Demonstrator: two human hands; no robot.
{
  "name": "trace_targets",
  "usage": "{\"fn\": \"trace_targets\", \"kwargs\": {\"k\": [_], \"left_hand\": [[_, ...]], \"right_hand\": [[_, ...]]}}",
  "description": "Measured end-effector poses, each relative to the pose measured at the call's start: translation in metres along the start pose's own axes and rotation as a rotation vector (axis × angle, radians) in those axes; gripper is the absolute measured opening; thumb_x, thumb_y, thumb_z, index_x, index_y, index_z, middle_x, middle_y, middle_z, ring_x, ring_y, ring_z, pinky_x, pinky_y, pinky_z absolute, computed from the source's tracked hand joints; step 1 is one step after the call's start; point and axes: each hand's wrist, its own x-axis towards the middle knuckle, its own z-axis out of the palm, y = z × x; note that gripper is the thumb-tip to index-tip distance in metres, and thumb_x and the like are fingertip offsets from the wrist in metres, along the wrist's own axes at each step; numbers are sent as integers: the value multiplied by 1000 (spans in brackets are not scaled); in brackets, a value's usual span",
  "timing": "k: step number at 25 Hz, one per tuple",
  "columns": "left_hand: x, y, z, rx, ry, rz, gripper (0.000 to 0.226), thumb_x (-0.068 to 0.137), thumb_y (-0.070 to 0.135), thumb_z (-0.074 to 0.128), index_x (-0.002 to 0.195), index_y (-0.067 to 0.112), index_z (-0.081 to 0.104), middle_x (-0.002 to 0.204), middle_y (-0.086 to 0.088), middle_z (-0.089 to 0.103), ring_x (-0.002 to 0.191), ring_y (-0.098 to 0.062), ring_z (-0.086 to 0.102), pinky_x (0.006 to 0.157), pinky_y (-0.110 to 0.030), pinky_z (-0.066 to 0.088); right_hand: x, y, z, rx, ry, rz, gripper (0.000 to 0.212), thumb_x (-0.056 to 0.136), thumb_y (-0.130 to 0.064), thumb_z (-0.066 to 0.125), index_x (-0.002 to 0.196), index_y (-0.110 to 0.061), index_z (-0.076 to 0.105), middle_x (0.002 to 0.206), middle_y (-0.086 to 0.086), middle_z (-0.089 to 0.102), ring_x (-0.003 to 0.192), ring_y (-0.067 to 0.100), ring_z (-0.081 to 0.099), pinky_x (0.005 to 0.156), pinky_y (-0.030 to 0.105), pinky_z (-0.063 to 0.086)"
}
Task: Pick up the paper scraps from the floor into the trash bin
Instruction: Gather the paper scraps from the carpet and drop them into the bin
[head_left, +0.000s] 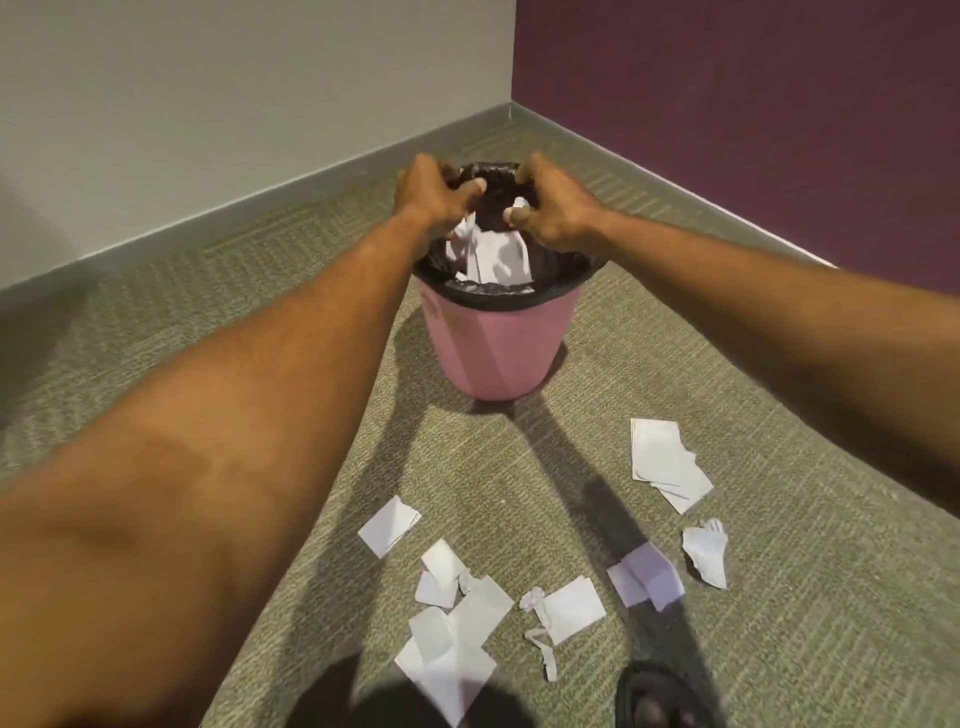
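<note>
A pink trash bin (496, 348) with a black liner (488, 293) stands on the carpet near the room's corner. Both my hands hover over its mouth. My left hand (434, 195) is curled, and crumpled white paper (488, 254) hangs from under it into the bin. My right hand (553, 210) is also curled, with a small white bit pinched at its fingertips. Several paper scraps lie on the floor in front of the bin: a square one (389, 526), a cluster (457, 623), a folded stack (667, 462) and a crumpled piece (707, 553).
A grey wall with a baseboard (249, 208) runs on the left and a purple wall (753, 104) on the right, meeting behind the bin. My sandalled foot (657, 699) stands at the bottom edge near the scraps. Green-grey carpet (156, 322) covers the floor.
</note>
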Motion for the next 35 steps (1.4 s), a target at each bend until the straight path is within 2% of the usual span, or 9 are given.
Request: {"fn": "trace_targets", "kwargs": {"k": [4,7,10,16,20,24,27,30,35], "left_hand": [[-5,-11,-6,3,111,41,49,82,59,59,102,14,66,100,-1,68,89,-21,64,76,-36,55],[-46,-41,-16,-42,301,-28,39,92,48,53,76,13,60,66,7,55,59,-6,50,52,-24,39],[-106,-100,-13,8,374,-128,32,97,36,49,74,16,59,69,2,56,62,-11,50,54,-23,34],[-208,-226,8,365,-107,-215,11,89,20,61,97,13,61,94,-9,67,85,-25,64,75,-39,54],[-236,-239,18,644,-509,-154,57,83,33,68,134,19,47,132,-14,50,120,-35,50,96,-47,46],[-270,-241,35,778,-807,-164,103,74,44,77,151,35,9,161,-13,-2,146,-40,5,113,-60,17],[-285,-251,40,806,-871,-137,117,68,49,79,151,37,-2,159,-14,-18,146,-41,-11,112,-65,10],[-283,-252,39,769,-882,-125,113,67,42,81,151,36,6,159,-13,-16,146,-40,-9,112,-62,18],[-271,-243,36,547,-899,-168,81,77,20,72,146,30,31,158,-12,6,145,-36,9,113,-51,29]], "right_hand": [[-12,7,-2,38,84,-34,26,92,-8,59,118,-11,59,118,7,61,106,22,58,88,34,51],[-44,-8,-1,124,112,-129,14,93,-7,56,99,-14,66,89,-2,67,80,13,63,69,26,53],[-80,-17,11,206,-85,-217,13,92,-4,58,90,-13,67,72,-1,69,59,5,65,55,23,55],[-117,-11,83,40,-496,-261,12,90,-6,60,88,-17,63,77,-1,65,67,12,60,59,29,51],[-136,-7,130,-104,-672,-375,16,89,-17,65,104,-18,63,93,-5,64,80,12,58,66,27,44],[-173,-4,171,-176,-819,-480,45,86,-40,68,123,-18,55,120,1,57,98,17,57,83,34,50],[-205,6,202,-362,-954,-542,68,83,-50,67,137,-16,46,136,6,48,116,26,51,95,38,45],[-231,19,214,-559,-1035,-595,77,81,-63,60,138,-13,44,140,12,43,120,32,48,99,42,40],[-275,25,221,-496,-796,-694,69,86,-64,51,129,-11,48,130,14,50,112,32,51,92,47,43]]}}
